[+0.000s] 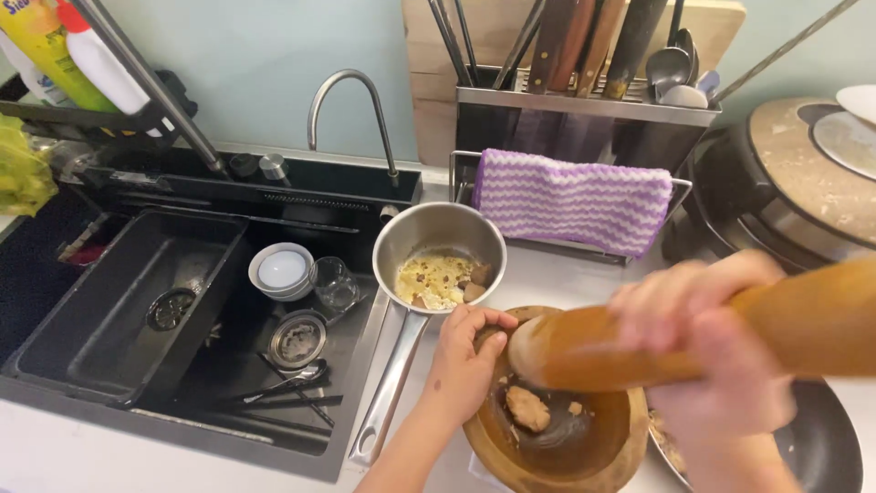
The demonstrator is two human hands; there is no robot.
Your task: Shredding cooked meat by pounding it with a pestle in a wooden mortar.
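The black sink (109, 301) takes up the whole left side, with a small white bowl (282, 271), a drinking glass (335, 283), a round strainer (297, 340) and some loose cutlery (290, 383) lying in it. Next biggest is the wooden mortar (584, 456) on the table (557, 278) at the bottom middle, with a lump of brownish paste (528, 408) sitting inside. The person holds the wooden pestle (693, 342) nearly flat over it, right hand (707, 351) wrapped tight around the shaft, though it's so blurry the fingers run together. The left hand (465, 356) has its grip curled over the near rim of the mortar, bracing it.

To do this bit well, the person probably wants that left hand firm but with fingertips kept off the inside wall, and the pestle tipped upright before it comes down on the paste.

A small steel saucepan (440, 251) with yellowish scraps sits just behind the mortar, touching or nearly so.

Hard to read: the dark pan (826, 447) at the right edge is cut off, and what's in it can't be made out. The mortar's base runs out of frame too.
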